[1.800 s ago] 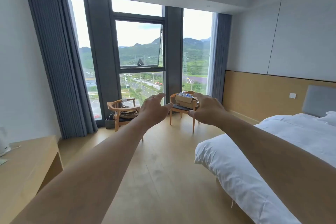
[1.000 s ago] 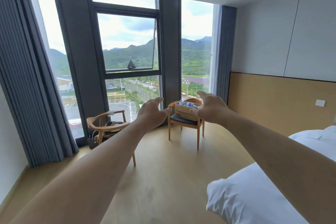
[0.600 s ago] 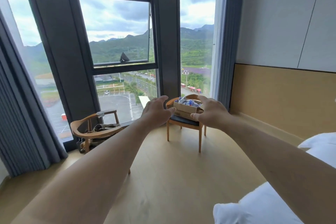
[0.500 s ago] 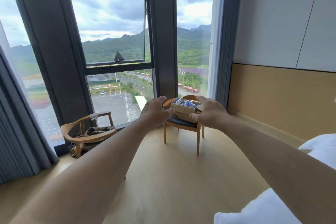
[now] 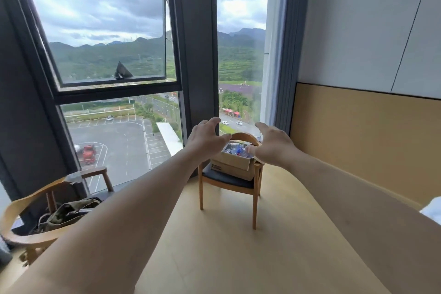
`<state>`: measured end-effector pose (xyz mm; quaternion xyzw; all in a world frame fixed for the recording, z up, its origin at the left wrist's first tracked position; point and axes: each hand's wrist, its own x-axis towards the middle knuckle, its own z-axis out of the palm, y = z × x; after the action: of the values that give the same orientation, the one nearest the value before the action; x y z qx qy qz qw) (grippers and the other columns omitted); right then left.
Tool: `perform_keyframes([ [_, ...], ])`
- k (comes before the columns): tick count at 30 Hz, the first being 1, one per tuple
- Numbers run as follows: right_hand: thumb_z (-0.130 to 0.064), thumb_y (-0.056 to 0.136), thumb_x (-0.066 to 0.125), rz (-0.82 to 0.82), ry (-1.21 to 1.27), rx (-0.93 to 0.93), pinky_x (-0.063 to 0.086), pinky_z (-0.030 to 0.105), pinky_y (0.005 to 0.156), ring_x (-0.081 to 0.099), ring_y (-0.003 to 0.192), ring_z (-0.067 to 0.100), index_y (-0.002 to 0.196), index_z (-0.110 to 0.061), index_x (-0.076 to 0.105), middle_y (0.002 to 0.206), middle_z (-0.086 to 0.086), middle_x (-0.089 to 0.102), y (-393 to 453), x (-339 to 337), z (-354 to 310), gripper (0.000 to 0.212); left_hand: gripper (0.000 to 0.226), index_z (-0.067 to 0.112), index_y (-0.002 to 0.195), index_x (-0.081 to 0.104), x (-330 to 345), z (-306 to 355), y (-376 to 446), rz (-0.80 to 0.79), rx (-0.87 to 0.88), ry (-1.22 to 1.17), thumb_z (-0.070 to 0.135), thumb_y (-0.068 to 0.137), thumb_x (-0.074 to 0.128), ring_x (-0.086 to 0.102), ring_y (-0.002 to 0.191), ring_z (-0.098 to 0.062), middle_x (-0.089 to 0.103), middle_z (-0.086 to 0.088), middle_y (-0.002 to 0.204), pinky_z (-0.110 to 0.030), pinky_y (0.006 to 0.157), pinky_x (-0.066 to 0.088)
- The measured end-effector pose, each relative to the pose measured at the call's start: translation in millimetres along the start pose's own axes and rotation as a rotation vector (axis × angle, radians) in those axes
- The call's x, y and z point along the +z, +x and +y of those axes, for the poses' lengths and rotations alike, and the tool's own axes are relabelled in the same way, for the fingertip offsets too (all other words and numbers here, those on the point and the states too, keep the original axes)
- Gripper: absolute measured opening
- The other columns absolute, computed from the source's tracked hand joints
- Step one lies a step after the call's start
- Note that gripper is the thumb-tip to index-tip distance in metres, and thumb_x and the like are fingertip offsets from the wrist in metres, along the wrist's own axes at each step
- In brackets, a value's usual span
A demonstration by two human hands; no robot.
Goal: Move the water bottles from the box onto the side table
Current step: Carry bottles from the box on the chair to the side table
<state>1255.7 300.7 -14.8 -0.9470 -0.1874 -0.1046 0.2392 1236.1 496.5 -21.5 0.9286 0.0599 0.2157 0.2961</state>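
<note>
Ahead, cardboard box (image 5: pixel 232 166) of water bottles (image 5: pixel 236 150) on dark seat of wooden chair (image 5: pixel 229 180) by window (image 5: pixel 112 55). Left hand (image 5: pixel 205 141) and right hand (image 5: pixel 272 144) outstretched, fingers spread, holding nothing. Second chair (image 5: pixel 47 217) far left, bag on seat.

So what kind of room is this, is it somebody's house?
Probably a hotel room, high up in a tall building. A corner of white bedding shows at the right below a wood-panelled wall, two matching wooden armchairs stand by floor-to-ceiling windows, and the car park lies far below.
</note>
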Motion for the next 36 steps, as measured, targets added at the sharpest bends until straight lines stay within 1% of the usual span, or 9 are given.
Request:
perform_keyframes([
  [4,-0.048,0.086,0.065,-0.015,0.022,0.013,0.042,0.042,0.102,0.040,0.134,0.031,0.153,-0.026,0.026,0.149,0.008,0.042,87.5,35.3,11.9,0.081,0.068,0.029,0.148,0.042,31.0,-38.2,77.0,-0.019,-0.029,-0.010,0.050,0.088,0.065,0.044,0.134,-0.024,0.048,-0.002,0.148,-0.043,0.106,0.042],
  [7,-0.048,0.086,0.065,-0.025,0.007,-0.004,0.044,0.044,0.102,0.041,0.132,0.032,0.153,-0.027,0.025,0.149,0.007,0.043,155.5,68.0,24.7,0.081,0.066,0.030,0.147,0.042,58.1,-70.4,141.2,0.011,-0.045,-0.011,0.050,0.088,0.064,0.043,0.136,-0.024,0.048,-0.001,0.149,-0.045,0.108,0.041],
  [10,-0.048,0.085,0.066,-0.014,-0.011,-0.014,0.043,0.046,0.104,0.039,0.134,0.032,0.153,-0.025,0.025,0.150,0.008,0.041,232.4,94.1,43.3,0.083,0.065,0.031,0.146,0.043,88.5,-94.8,214.0,0.032,-0.019,0.000,0.050,0.088,0.064,0.043,0.136,-0.024,0.048,0.000,0.149,-0.044,0.107,0.040],
  [15,-0.044,0.084,0.067,-0.017,-0.026,0.024,0.043,0.045,0.103,0.041,0.133,0.032,0.153,-0.026,0.027,0.149,0.009,0.042,369.4,112.6,73.7,0.082,0.064,0.030,0.146,0.043,131.0,-118.4,346.2,-0.018,-0.017,0.025,0.050,0.089,0.065,0.042,0.136,-0.025,0.048,-0.002,0.148,-0.046,0.108,0.039],
  [20,-0.044,0.086,0.066,-0.033,-0.031,0.039,0.042,0.044,0.105,0.041,0.134,0.032,0.153,-0.024,0.027,0.150,0.009,0.042,489.7,133.1,89.6,0.081,0.062,0.029,0.146,0.044,157.2,-141.5,465.5,0.002,-0.025,0.026,0.049,0.090,0.065,0.042,0.137,-0.026,0.048,-0.001,0.149,-0.045,0.108,0.039],
  [26,-0.044,0.085,0.066,-0.065,-0.029,0.071,0.041,0.045,0.105,0.041,0.134,0.033,0.151,-0.023,0.029,0.149,0.010,0.042,604.9,186.6,109.3,0.079,0.063,0.029,0.146,0.043,211.2,-185.8,583.2,-0.043,-0.038,0.028,0.049,0.091,0.064,0.043,0.137,-0.025,0.048,-0.001,0.149,-0.045,0.108,0.040],
  [30,-0.043,0.084,0.066,-0.060,-0.011,0.111,0.041,0.045,0.106,0.040,0.135,0.034,0.153,-0.030,0.024,0.150,0.009,0.041,677.0,233.8,134.4,0.082,0.063,0.030,0.145,0.044,263.4,-223.2,659.9,-0.087,-0.018,0.028,0.051,0.089,0.064,0.044,0.135,-0.024,0.049,-0.001,0.148,-0.042,0.105,0.041],
  [33,-0.045,0.083,0.065,-0.076,-0.028,0.165,0.041,0.045,0.106,0.040,0.134,0.034,0.152,-0.028,0.026,0.149,0.010,0.042,736.6,275.0,156.3,0.081,0.064,0.029,0.145,0.044,306.5,-257.3,720.1,-0.145,-0.005,0.016,0.052,0.089,0.063,0.045,0.135,-0.025,0.051,-0.001,0.147,-0.044,0.107,0.041],
  [36,-0.047,0.083,0.064,-0.114,-0.032,0.240,0.042,0.046,0.105,0.044,0.132,0.034,0.151,-0.024,0.029,0.146,0.009,0.046,792.0,315.1,176.6,0.080,0.064,0.027,0.145,0.045,350.0,-290.7,775.9,-0.229,-0.008,0.023,0.050,0.088,0.063,0.047,0.134,-0.025,0.051,-0.003,0.146,-0.042,0.106,0.041],
])
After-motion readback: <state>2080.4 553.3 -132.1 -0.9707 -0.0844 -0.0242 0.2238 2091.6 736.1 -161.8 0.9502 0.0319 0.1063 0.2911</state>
